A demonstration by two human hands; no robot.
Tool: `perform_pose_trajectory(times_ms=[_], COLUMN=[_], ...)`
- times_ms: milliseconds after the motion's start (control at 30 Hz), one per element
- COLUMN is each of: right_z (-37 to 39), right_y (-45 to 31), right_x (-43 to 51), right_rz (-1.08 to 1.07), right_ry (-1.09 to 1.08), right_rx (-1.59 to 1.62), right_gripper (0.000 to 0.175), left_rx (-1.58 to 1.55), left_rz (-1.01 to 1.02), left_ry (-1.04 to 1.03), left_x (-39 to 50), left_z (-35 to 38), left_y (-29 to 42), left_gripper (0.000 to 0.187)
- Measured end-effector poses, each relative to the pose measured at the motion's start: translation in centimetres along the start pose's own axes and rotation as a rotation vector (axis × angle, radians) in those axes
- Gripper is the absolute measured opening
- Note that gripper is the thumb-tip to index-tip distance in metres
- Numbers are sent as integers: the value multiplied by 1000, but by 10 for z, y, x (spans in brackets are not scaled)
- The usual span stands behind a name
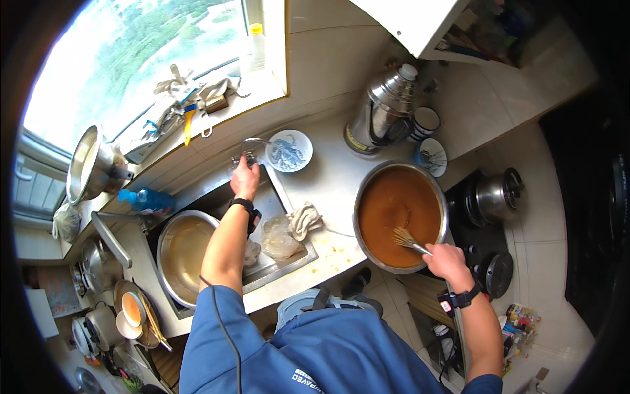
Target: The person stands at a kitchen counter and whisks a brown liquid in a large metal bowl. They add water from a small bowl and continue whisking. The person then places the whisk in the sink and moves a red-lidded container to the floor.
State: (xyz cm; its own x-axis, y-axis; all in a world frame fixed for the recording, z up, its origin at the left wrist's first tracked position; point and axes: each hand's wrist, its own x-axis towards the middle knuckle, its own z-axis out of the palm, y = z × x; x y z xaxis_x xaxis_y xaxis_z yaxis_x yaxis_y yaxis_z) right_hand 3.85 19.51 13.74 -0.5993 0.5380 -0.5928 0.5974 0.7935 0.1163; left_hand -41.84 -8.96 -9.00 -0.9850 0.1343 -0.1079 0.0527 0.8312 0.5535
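My right hand [447, 261] is closed round the handle of a wire whisk [407, 238], its wires dipping into brown liquid in a large steel basin [438, 197] at the counter's front edge. My left hand [245, 178] reaches over the back of the sink [290, 261] to a small metal object [244, 158], held or touched at the fingertips; what it is cannot be told. Right beside it stands a white bowl with a blue pattern [289, 150]. A crumpled cloth [305, 221] and a clear plastic bag [280, 238] lie at the sink's right side.
A steel basin of cloudy liquid [184, 256] fills the sink's left part, near a faucet [112, 239]. A steel thermos [379, 113] and cups [426, 123] stand behind the brown liquid. To the right are a stove [475, 212] and pot [497, 197]. Stacked bowls [133, 309] are at left.
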Motion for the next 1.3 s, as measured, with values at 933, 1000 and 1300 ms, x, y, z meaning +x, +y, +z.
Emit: perform_pose_trajectory(times_ms=[933, 1000, 1300], right_z=[-19, 1, -7], right_y=[-12, 6, -13], right_x=[27, 35, 29], right_rz=[63, 114, -21], right_ry=[74, 167, 121], right_rx=[115, 72, 128], right_gripper=[27, 26, 26], left_rx=[366, 360, 406], left_rz=[123, 142, 156], left_ry=[75, 60, -8], left_x=[36, 36, 43], left_z=[19, 21, 14], left_y=[10, 12, 16], left_gripper=[37, 37, 30])
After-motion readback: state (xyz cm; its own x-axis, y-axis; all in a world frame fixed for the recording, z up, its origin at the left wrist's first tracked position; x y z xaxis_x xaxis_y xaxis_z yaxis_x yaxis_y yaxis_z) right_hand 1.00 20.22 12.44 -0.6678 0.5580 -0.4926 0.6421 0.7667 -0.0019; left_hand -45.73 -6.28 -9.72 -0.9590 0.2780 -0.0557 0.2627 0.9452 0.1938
